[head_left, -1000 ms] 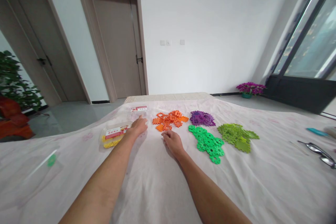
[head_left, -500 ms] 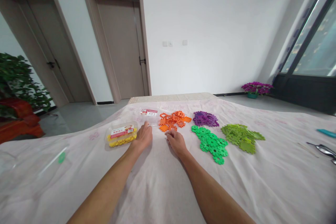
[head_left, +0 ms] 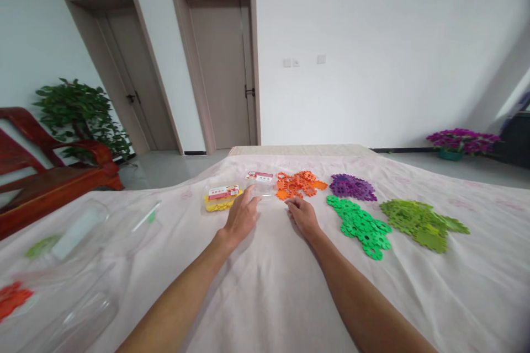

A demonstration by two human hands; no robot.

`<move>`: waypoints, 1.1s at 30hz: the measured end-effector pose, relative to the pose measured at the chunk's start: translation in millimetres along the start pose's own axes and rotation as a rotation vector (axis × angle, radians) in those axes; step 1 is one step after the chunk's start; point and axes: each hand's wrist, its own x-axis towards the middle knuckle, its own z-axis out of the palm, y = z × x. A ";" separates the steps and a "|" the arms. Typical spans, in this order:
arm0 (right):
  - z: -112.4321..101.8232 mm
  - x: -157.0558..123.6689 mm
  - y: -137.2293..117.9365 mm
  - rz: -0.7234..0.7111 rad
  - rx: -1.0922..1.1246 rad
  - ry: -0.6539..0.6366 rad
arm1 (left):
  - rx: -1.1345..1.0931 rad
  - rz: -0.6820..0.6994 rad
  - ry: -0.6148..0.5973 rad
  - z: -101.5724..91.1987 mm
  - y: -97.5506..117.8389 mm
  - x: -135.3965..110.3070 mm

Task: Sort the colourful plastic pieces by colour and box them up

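Note:
My left hand point(head_left: 243, 214) is open, its thumb and fingers apart, at the near edge of an open clear plastic box point(head_left: 259, 190). Just left of it sits a clear labelled box point(head_left: 222, 192) with yellow pieces inside, partly covered by the hand. My right hand point(head_left: 304, 215) has its fingers curled together low over the cloth; whether anything is between the fingertips is hidden. Right in front of that hand lies a pile of orange snowflake-shaped plastic discs point(head_left: 298, 183). Green discs point(head_left: 360, 223) are spread to its right.
Purple discs point(head_left: 351, 186) and yellow-green discs point(head_left: 422, 223) lie farther right. Clear containers point(head_left: 86, 231) stand at the left, with orange pieces point(head_left: 13, 299) in one. A pale cloth point(head_left: 273, 287) covers the table. A red wooden chair point(head_left: 91, 151) stands beyond its left side.
The view has swung left, bringing more clear containers and the chair into sight. My left hand's fingers have spread apart. My right hand remains curled near the orange discs.

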 end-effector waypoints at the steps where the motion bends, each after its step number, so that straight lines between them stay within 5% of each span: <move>1: 0.0 -0.4 -1.3 0.027 0.026 -0.006 | 0.009 0.000 0.041 -1.9 -4.8 -6.1; 6: -4.8 -2.9 -8.5 0.065 0.120 -0.123 | 0.076 -0.082 0.108 -11.5 -29.1 -39.2; 11: -16.7 -9.3 -7.3 -0.092 -0.081 -0.257 | 0.217 -0.163 0.096 -21.4 -45.8 -68.9; 21: -23.0 -25.7 -8.8 -0.248 -0.445 -0.222 | 0.381 -0.661 0.038 -38.6 -97.4 -88.6; 33: -24.4 -20.7 -0.2 -0.229 -0.397 -0.219 | 0.587 -0.811 -0.038 -60.1 -154.7 -101.1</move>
